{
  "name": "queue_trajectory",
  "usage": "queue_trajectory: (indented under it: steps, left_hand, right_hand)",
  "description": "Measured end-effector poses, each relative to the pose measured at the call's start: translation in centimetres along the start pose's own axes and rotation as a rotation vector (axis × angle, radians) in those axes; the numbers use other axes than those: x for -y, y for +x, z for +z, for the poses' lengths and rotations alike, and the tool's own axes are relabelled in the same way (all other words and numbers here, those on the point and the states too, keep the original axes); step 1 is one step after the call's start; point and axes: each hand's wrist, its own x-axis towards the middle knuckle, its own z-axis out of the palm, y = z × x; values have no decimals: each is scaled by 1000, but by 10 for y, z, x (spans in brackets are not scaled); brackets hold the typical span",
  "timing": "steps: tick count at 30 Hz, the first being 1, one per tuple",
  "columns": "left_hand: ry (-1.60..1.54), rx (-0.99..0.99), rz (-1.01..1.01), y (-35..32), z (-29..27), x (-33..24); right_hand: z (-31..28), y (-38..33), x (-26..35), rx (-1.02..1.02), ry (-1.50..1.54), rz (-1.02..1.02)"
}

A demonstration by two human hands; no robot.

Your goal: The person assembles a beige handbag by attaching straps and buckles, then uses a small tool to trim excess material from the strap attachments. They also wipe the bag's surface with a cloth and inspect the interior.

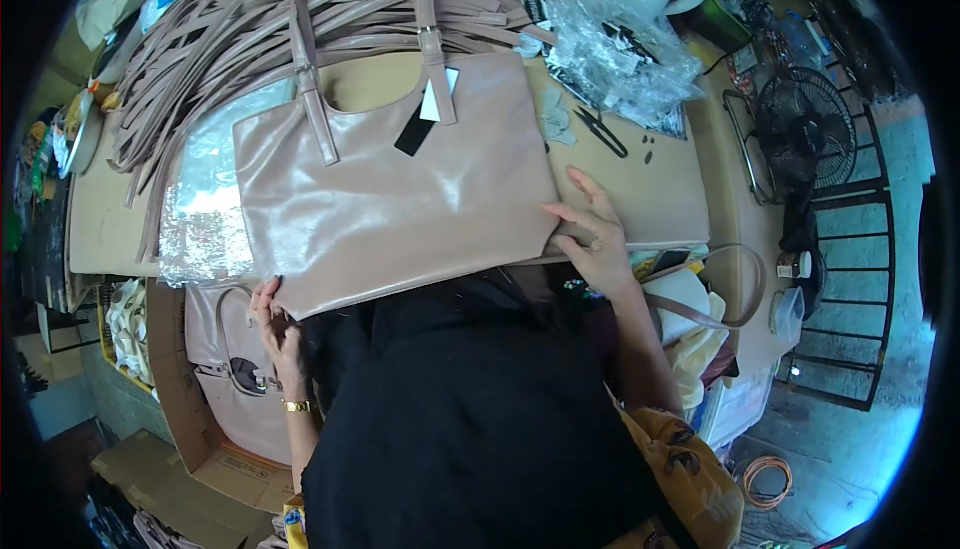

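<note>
A glossy dusty-pink handbag (400, 209) lies tilted across the table in front of me, its lower edge close to my body. Two long straps with metal buckles rise from its top, and a black tag (413, 134) and a white tag (439, 96) hang by the right strap. My left hand (276, 324) is closed around the bag's lower left corner, fingertips at its edge. At the lower right side, my right hand (597, 241) grips the edge with index finger and thumb, its other fingers spread apart.
Pink straps (230, 49) are heaped behind the bag. Clear plastic wrapping (620, 49) and black thread snips (602, 133) lie to the right. A cardboard box (175, 379) at lower left holds another pink bag (240, 409). A black fan (805, 129) stands far right.
</note>
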Motion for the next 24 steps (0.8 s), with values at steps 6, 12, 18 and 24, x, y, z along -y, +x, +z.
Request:
queue_trajectory:
  steps: [6, 12, 18, 24]
  left_hand:
    - [-4, -171, -136, 14, 3, 7]
    - [533, -171, 199, 16, -3, -2]
    - [1148, 590, 426, 9, 93, -102]
    - [1139, 527, 678, 33, 108, -87]
  right_hand:
    - [15, 1, -22, -192, -346, -404]
    - [2, -3, 14, 15, -506, -389]
    - [13, -26, 15, 165, -345, -247]
    - [-21, 12, -6, 252, 42, -18]
